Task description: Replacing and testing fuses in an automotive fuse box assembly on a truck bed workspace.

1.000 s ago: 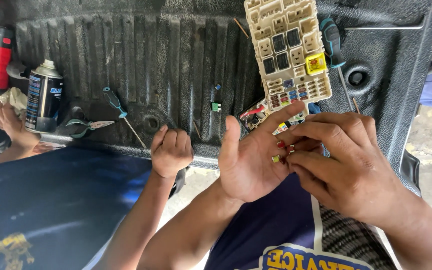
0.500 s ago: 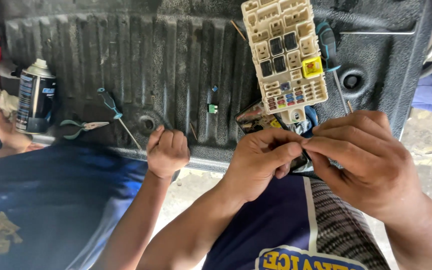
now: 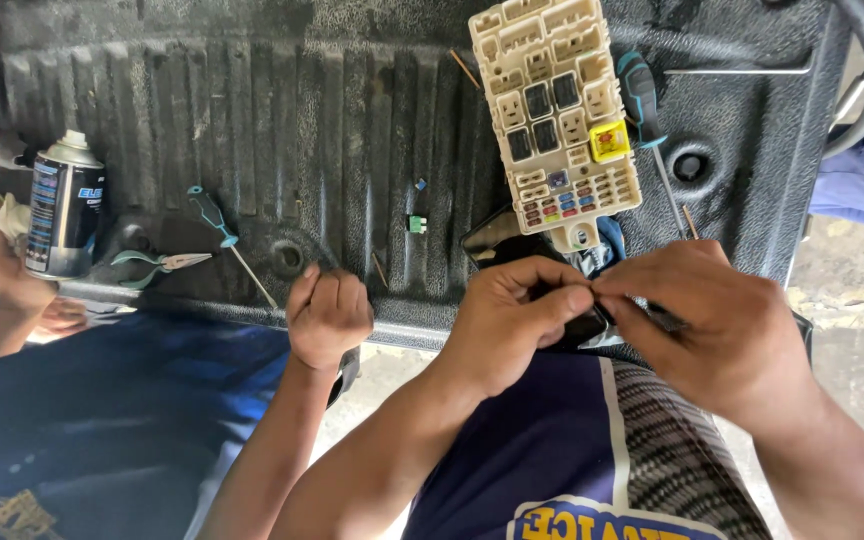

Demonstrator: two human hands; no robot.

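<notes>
The left hand [image 3: 512, 320] and the right hand [image 3: 722, 330] meet fingertip to fingertip at the near edge of a black ribbed truck bed liner [image 3: 252, 130], both grips pressed together, pinching something small between them; what it is cannot be told, as the fingers hide it. Just beyond the knuckles lies a cream fuse box [image 3: 557, 120] with coloured fuses in its lower rows, and a teal-handled screwdriver [image 3: 642, 100] lies beside it on the right. Farther left on the liner are a small green fuse [image 3: 416, 224], a second small screwdriver [image 3: 214, 215], pliers [image 3: 157, 265] and a spray can [image 3: 64, 205]. Another person's fist [image 3: 327, 315] rests on the liner's edge.
</notes>
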